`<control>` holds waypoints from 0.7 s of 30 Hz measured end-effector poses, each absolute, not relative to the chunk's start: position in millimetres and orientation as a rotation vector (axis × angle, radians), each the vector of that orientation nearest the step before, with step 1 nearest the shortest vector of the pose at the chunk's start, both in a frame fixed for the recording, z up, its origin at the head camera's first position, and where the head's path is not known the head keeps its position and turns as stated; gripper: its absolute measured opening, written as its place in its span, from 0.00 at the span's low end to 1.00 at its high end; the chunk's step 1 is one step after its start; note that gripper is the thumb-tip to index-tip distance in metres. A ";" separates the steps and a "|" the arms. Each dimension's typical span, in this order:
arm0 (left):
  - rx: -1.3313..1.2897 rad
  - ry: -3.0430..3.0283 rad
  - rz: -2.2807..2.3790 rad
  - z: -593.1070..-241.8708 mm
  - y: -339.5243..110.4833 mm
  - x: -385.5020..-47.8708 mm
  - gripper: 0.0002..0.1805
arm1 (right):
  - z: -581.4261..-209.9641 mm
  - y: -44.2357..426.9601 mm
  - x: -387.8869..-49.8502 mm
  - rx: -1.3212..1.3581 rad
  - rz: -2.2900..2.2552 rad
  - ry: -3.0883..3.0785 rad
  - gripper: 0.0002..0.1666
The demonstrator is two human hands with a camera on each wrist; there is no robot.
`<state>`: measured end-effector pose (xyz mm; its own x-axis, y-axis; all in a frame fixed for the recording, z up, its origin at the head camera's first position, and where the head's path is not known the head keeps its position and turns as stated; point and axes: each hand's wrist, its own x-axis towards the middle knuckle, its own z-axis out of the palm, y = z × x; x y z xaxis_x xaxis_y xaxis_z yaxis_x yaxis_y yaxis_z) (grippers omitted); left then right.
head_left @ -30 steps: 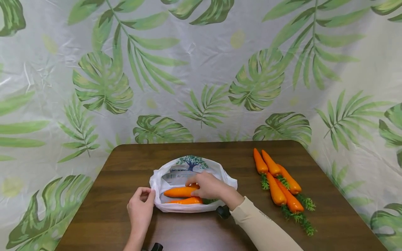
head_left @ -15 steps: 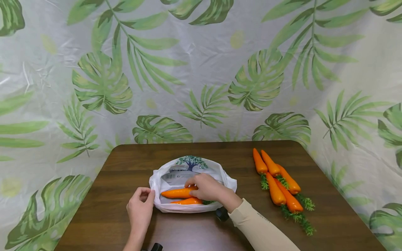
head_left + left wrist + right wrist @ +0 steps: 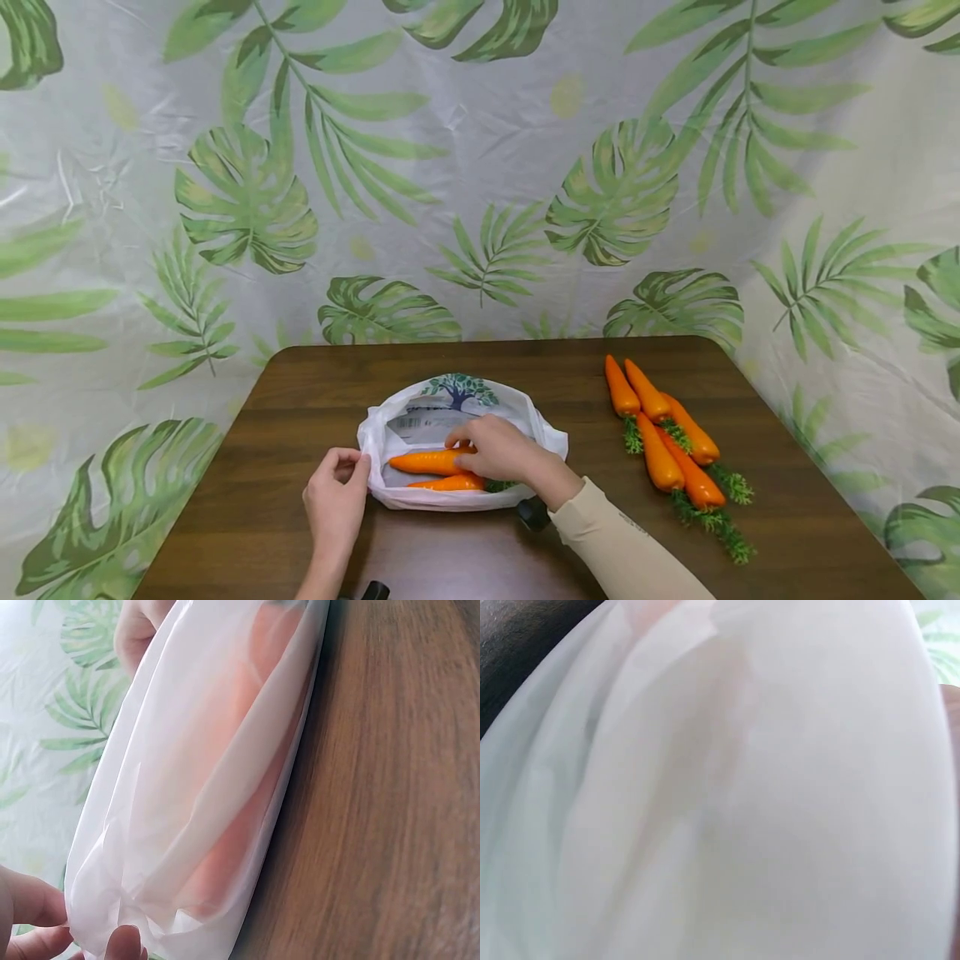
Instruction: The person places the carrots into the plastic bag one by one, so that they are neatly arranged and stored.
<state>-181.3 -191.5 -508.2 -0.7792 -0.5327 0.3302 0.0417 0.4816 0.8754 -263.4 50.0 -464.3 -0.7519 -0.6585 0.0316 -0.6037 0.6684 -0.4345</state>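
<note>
A white plastic bag (image 3: 420, 498) with a tree print lies with its mouth wide on the table, two orange carrots visible inside. My left hand (image 3: 335, 504) pinches the bag's left edge between thumb and fingers; in the left wrist view those fingertips (image 3: 124, 943) hold the gathered plastic. Inside the bag, my right hand (image 3: 501, 454) grips the thick end of the upper carrot (image 3: 423, 462). Just below it lies the other carrot (image 3: 453, 482), its green top partly under my right hand. White plastic (image 3: 795, 810) fills most of the right wrist view.
Several carrots (image 3: 660, 454) with green tops lie in a loose pile on the right side of the brown wooden table (image 3: 300, 400). A leaf-patterned sheet (image 3: 480, 167) hangs behind the table and along its sides.
The upper carrot has shifted slightly within the bag, with my right hand still on it. My left hand has stayed at the bag's edge.
</note>
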 end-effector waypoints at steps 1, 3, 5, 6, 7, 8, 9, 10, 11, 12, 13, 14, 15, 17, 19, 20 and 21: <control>0.406 -2.152 -1.294 -508.0 -191.3 -181.4 0.03 | -463.9 50.3 -263.6 -1.035 -0.654 2.752 0.14; 0.408 -2.155 -1.300 -507.5 -191.1 -181.6 0.03 | -463.4 50.7 -264.0 -1.009 -0.671 2.752 0.14; 0.411 -2.157 -1.301 -507.1 -191.1 -181.8 0.03 | -462.4 51.2 -264.0 -0.990 -0.689 2.751 0.14; 0.413 -2.158 -1.303 -506.9 -191.1 -181.8 0.03 | -461.8 51.3 -264.0 -0.985 -0.697 2.750 0.14; 0.416 -2.158 -1.306 -506.8 -191.1 -182.0 0.03 | -461.0 51.5 -263.9 -0.983 -0.703 2.752 0.14; 0.416 -2.157 -1.306 -506.8 -191.2 -182.1 0.03 | -460.2 51.6 -263.8 -0.981 -0.707 2.753 0.14; 0.418 -2.156 -1.305 -506.9 -191.3 -182.3 0.03 | -459.4 51.7 -263.7 -0.983 -0.711 2.753 0.14; 0.418 -2.154 -1.306 -507.0 -191.4 -182.4 0.03 | -458.7 51.8 -263.6 -0.985 -0.714 2.755 0.14; 0.417 -2.150 -1.309 -507.1 -191.4 -182.4 0.03 | -458.0 52.0 -263.6 -0.989 -0.718 2.757 0.14; 0.416 -2.146 -1.309 -507.3 -191.5 -182.5 0.03 | -457.6 52.1 -263.7 -0.994 -0.720 2.760 0.14; 0.414 -2.141 -1.310 -507.4 -191.5 -182.6 0.03 | -457.1 52.3 -263.7 -0.998 -0.720 2.766 0.14; 0.413 -2.137 -1.311 -507.5 -191.5 -182.6 0.03 | -457.0 52.5 -263.9 -1.001 -0.720 2.773 0.14; 0.411 -2.134 -1.312 -507.6 -191.6 -182.6 0.03 | -457.0 52.8 -264.2 -1.006 -0.720 2.781 0.14; 0.410 -2.128 -1.315 -507.6 -191.5 -182.5 0.03 | -456.3 53.4 -264.3 -1.013 -0.719 2.796 0.14; 0.412 -2.126 -1.315 -507.4 -191.5 -182.1 0.03 | -455.0 54.4 -264.3 -1.017 -0.720 2.810 0.13; 0.415 -2.126 -1.314 -507.2 -191.4 -181.9 0.03 | -454.0 54.9 -264.1 -1.020 -0.724 2.816 0.13; 0.416 -2.127 -1.315 -507.0 -191.4 -181.8 0.03 | -452.6 55.6 -263.9 -1.024 -0.730 2.819 0.13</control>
<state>-181.8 -191.4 -507.0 -0.7723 -0.5468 0.3235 0.0449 0.4610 0.8863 -263.9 55.6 -452.6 -0.7786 -0.6184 0.1067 -0.5925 0.6683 -0.4499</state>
